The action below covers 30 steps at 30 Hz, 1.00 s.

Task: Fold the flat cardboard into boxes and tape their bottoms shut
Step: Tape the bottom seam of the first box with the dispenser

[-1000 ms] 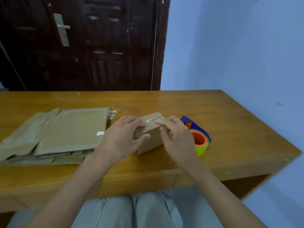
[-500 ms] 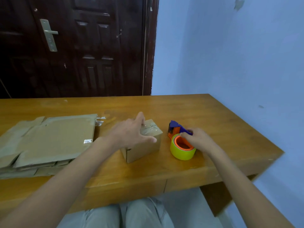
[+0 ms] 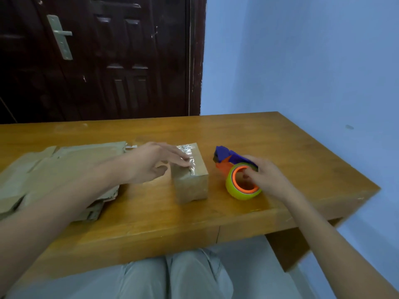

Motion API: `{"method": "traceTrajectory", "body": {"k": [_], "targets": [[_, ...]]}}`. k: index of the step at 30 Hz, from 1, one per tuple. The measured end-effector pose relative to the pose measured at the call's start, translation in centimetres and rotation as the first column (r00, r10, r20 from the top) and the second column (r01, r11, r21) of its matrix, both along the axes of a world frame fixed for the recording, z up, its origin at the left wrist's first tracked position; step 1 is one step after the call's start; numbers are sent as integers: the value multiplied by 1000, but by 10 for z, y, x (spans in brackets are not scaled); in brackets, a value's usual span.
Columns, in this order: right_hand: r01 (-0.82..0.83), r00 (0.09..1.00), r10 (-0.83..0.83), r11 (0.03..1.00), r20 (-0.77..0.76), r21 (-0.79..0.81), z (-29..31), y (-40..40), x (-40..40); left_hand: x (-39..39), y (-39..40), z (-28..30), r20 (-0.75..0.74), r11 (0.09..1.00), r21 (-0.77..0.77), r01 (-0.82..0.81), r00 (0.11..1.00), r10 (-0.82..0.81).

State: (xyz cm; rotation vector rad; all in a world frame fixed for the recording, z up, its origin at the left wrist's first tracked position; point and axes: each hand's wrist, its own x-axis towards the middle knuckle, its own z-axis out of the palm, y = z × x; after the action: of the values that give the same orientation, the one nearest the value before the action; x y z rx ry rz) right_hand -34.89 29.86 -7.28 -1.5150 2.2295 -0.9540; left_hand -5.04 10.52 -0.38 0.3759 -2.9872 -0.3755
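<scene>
On the wooden surface (image 3: pixel 280 134), near its front edge, a small folded box (image 3: pixel 191 182) stands with a taped face up. Step in hand is judged to be picking up the tape dispenser (image 3: pixel 236 171) for another strip. The box should be kept pinned by the left hand (image 3: pixel 151 162) so it is not dragged when tape is pulled. The tape end is best laid past the seam, then drawn flat across it and pressed down to avoid bubbles. The cutter end, blue and orange, should be kept pointing away from the fingers.

The left hand is held open, fingers nearly straight, fingertips resting on the shiny tape on the box top; nothing is gripped. The right hand (image 3: pixel 267 180) is curled on the dispenser, with digits hooked into the orange core of the yellow-green roll. The dispenser sits just beside the box on its right, apart from it. A stack of flat cardboard (image 3: pixel 64 167) lies to the left, under the left forearm. The box is placed between the two hands.
</scene>
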Motion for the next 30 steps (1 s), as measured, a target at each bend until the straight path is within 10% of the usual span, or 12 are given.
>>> {"method": "traceTrajectory", "body": {"k": [13, 18, 24, 30], "targets": [[-50, 971, 121, 946, 206, -320, 36, 33, 39, 3, 40, -30, -578, 949, 276, -153, 762, 291], [-82, 969, 171, 905, 180, -417, 46, 34, 50, -4, 82, 15, -223, 497, 853, -160, 749, 624], [-158, 972, 224, 856, 76, -493, 55, 31, 59, -3, 85, 33, 98, 16, 993, -121, 866, 490], [-241, 967, 249, 838, -50, -490, 62, 24, 69, 0, 85, 37, 110, -90, 993, -79, 891, 441]]}}
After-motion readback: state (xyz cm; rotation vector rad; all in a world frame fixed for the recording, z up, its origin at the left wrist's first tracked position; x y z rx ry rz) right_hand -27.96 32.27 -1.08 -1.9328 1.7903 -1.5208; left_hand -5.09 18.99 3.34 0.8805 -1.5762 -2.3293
